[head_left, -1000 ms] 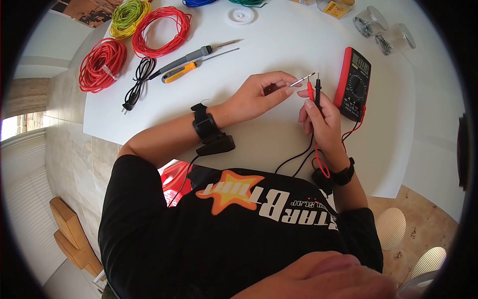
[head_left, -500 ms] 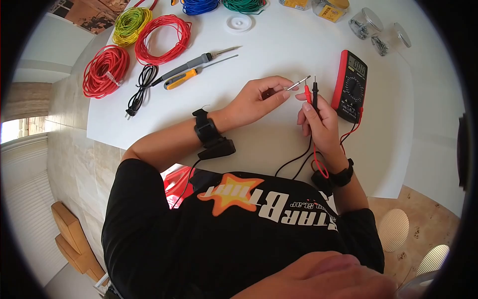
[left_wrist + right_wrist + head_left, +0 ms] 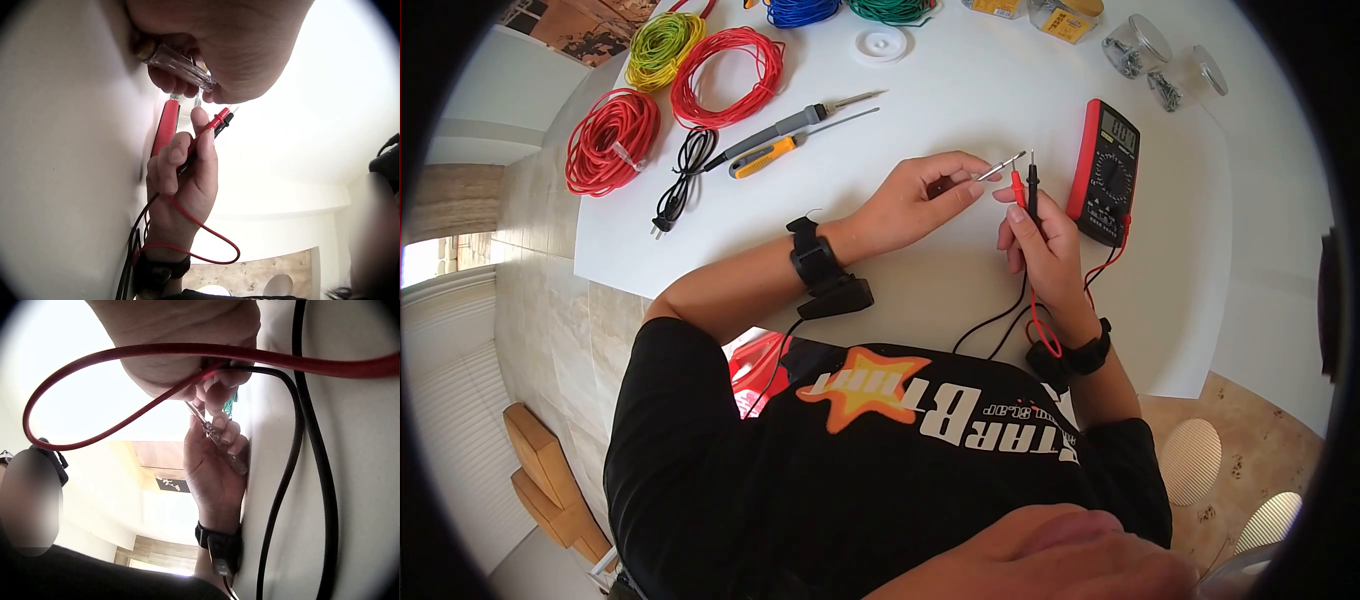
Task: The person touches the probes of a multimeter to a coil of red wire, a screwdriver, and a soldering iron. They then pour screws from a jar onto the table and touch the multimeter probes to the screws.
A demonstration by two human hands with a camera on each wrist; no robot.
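Observation:
My left hand (image 3: 925, 200) pinches a slim tester screwdriver between thumb and fingers. Its clear handle (image 3: 178, 65) with a brass-coloured end cap shows in the left wrist view, and its metal shaft (image 3: 1003, 166) points up and right in the head view. In my right hand (image 3: 1052, 255) a red probe (image 3: 1018, 190) and a black probe (image 3: 1032, 188) are gripped side by side, metal tips upward. The screwdriver tip is right at the probe tips. Beyond the right hand lies a red and black multimeter (image 3: 1112, 172), its display lit with digits too small to read.
Probe leads (image 3: 281, 487) loop below the right hand. A soldering iron (image 3: 780, 128) and a yellow-handled screwdriver (image 3: 763, 158) lie left, near red wire coils (image 3: 612, 140). At the back are a white spool (image 3: 881, 46) and clear jars of screws (image 3: 1135, 50).
The head view has shifted slightly, so the table things sit a little differently in it. Both hands keep their holds, with the screwdriver tip staying close to the probe tips.

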